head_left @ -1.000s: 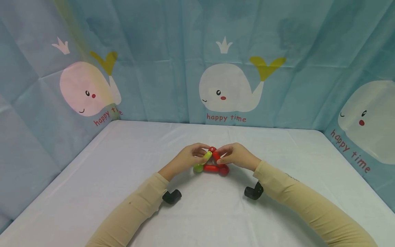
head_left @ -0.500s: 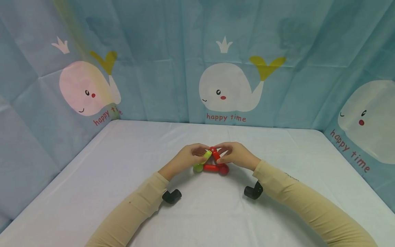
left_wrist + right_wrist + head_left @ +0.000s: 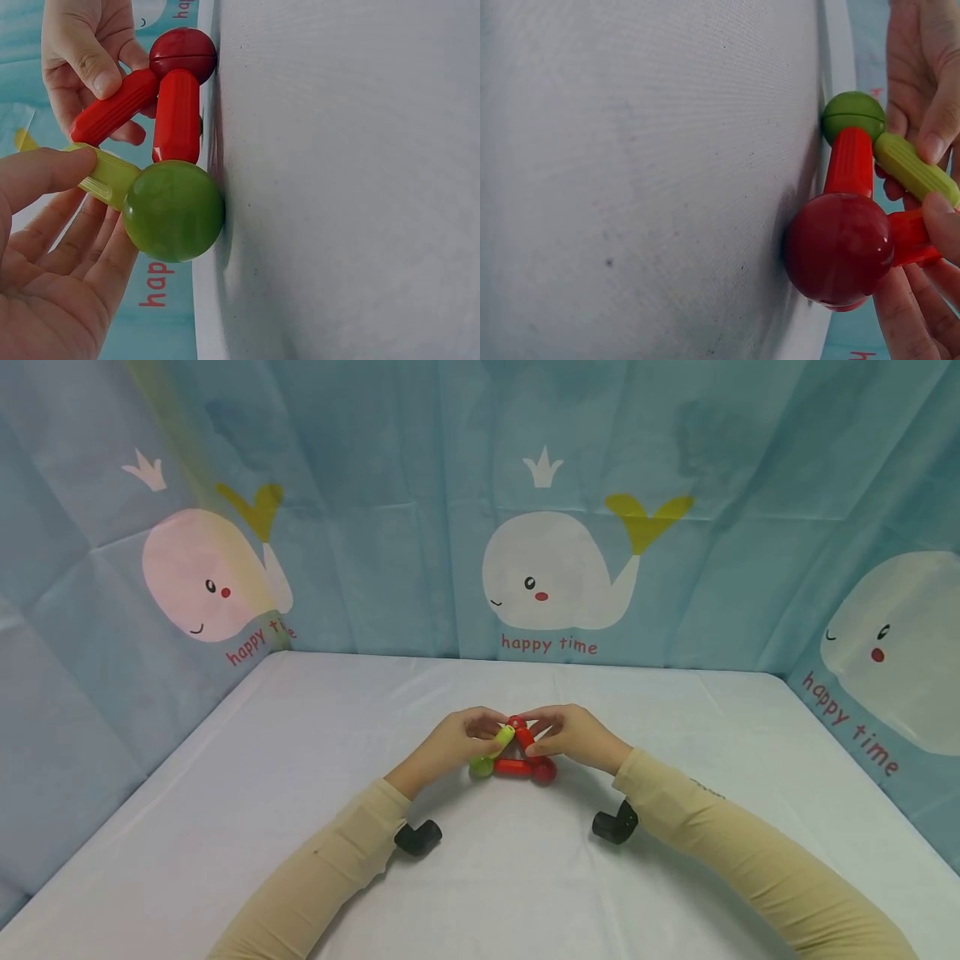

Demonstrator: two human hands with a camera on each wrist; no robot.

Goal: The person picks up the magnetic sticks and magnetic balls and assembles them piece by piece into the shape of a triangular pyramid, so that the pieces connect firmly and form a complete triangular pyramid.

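A small triangle of toy building rods and balls stands on the table before me. My left hand pinches its yellow-green rod between thumb and fingers. The slanted red rod opposite is pinched by my right hand. Another red rod runs along the bottom, between a green ball at the left corner and a dark red ball at the right. At the top, where the slanted rods lean together, sits a small red piece, with fingertips of both hands right at it.
A white cloth covers the table. Black angled pieces, the left one and the right one, stick out under the sleeves at the wrists. A blue curtain printed with whales hangs behind and at both sides.
The right hand's upper fingers have shifted up from the slanted red rod to the red piece at the top. The left hand and the triangle look almost still.
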